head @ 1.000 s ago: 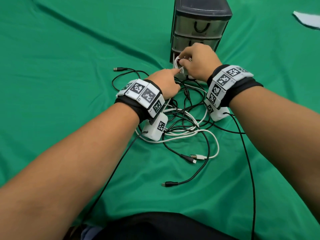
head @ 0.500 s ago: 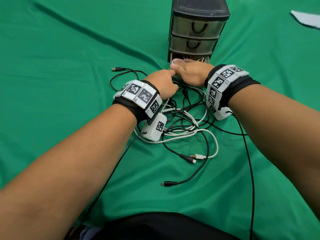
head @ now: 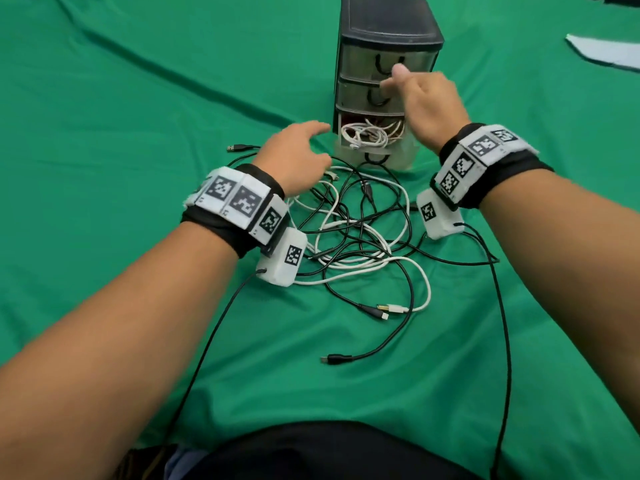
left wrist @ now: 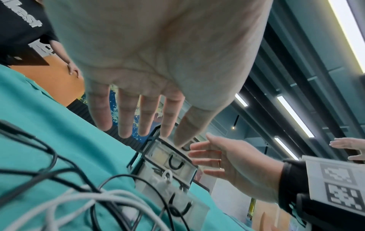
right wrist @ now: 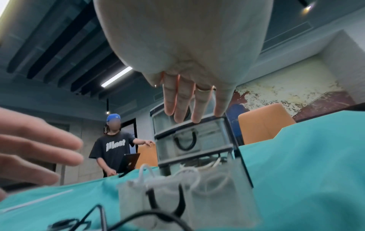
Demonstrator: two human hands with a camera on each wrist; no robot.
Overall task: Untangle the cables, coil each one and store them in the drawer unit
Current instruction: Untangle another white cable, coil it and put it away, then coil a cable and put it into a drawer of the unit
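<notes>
At the far middle of the green cloth (head: pixel 138 98) stands the drawer unit (head: pixel 388 32), its bottom drawer (head: pixel 391 157) pulled out toward the person, a coiled white cable (head: pixel 367 135) lying inside. Just in front of that drawer's front edge the tangled cables (head: pixel 360 230) spread — black and white loops, plug ends trailing nearer the person. Left of the drawer, the left hand (head: pixel 298 150) hovers with fingers spread, holding nothing; the right hand (head: pixel 426 102) is raised before the upper drawers, fingers straight and empty. Bare cloth lies wide to either side of the unit.
</notes>
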